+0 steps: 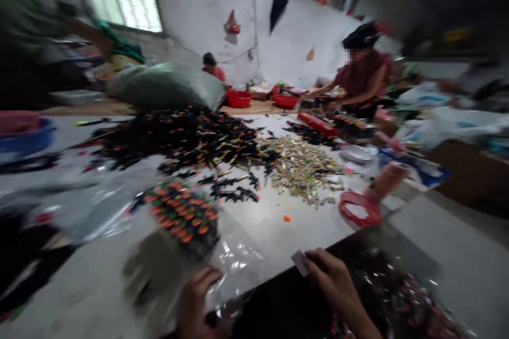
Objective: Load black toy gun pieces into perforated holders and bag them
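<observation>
At the near edge of the table, my left hand [199, 296] has its fingers curled against the open end of a clear plastic bag [242, 254]. The bag lies flat on the white tabletop, beside a tight bundle of black pieces with orange round ends [185, 214]; whether the bundle is inside it I cannot tell. My right hand [332, 278] pinches a small pale slip [300, 263] between thumb and fingers, above the dark gap at the table's edge. Glossy packed items [413, 296] lie below and right of that hand, blurred.
A big heap of black toy-gun-like pieces [175, 135] covers the table's back. Right of it spreads a pile of small yellowish pieces [302, 167]. A red round tray [360, 211] sits at the right. Two other people [363, 74] are farther back, near red basins [238, 98].
</observation>
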Demonstrator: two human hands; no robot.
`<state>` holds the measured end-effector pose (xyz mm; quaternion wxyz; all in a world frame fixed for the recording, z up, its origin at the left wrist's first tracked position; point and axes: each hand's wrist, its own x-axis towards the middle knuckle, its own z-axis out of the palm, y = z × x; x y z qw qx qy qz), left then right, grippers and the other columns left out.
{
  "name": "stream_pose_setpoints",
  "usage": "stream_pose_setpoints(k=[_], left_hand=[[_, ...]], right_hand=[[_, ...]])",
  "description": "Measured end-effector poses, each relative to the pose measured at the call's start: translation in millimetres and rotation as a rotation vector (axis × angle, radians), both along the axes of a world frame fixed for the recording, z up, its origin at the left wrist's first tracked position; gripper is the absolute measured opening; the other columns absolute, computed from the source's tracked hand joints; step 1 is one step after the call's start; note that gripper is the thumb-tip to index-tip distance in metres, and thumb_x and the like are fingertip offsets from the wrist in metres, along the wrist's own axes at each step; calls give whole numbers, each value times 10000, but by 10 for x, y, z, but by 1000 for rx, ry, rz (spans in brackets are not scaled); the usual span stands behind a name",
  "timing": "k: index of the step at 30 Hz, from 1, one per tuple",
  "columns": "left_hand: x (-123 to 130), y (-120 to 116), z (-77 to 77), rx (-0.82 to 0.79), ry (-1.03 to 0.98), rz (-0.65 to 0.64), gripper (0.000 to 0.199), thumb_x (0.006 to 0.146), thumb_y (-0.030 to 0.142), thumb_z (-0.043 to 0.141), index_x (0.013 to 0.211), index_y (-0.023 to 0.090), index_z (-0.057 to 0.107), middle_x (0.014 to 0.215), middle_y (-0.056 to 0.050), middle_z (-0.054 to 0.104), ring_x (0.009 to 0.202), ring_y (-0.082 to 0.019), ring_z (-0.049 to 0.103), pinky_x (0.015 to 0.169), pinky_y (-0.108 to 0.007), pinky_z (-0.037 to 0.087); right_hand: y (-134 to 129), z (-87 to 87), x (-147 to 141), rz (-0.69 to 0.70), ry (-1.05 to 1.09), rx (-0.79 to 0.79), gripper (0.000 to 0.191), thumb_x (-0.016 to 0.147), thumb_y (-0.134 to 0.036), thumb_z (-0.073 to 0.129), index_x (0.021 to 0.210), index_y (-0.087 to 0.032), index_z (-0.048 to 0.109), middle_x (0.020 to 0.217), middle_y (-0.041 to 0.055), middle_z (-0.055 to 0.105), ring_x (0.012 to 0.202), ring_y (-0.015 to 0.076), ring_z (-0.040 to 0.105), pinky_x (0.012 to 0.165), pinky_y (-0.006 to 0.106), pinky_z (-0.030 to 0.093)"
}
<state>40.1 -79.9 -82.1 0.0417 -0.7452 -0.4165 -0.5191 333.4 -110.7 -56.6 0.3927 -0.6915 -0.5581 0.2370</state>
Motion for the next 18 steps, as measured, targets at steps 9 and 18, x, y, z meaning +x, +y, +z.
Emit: stream_pose_setpoints(k=[9, 18], left_hand=[[305, -379, 163, -64, -45, 15, 352, 839, 478, 449, 924, 143, 515, 807, -91, 620, 781, -207, 595, 739, -380, 461], [128, -503, 171, 119, -57, -118, 193, 842, 134, 353, 701, 181, 476, 511, 3, 535, 474, -106, 500, 468, -238, 375]], right_hand=[[309, 66, -1540, 353, 308, -73, 329, 761, -484, 557, 795, -181, 681, 783, 59, 675, 751, 218, 617, 668, 282, 489], [831, -242, -2253, 483, 196, -116, 245, 687, -392, 550, 647, -165, 632, 589, 30, 603, 612, 200, 564, 595, 309, 471]])
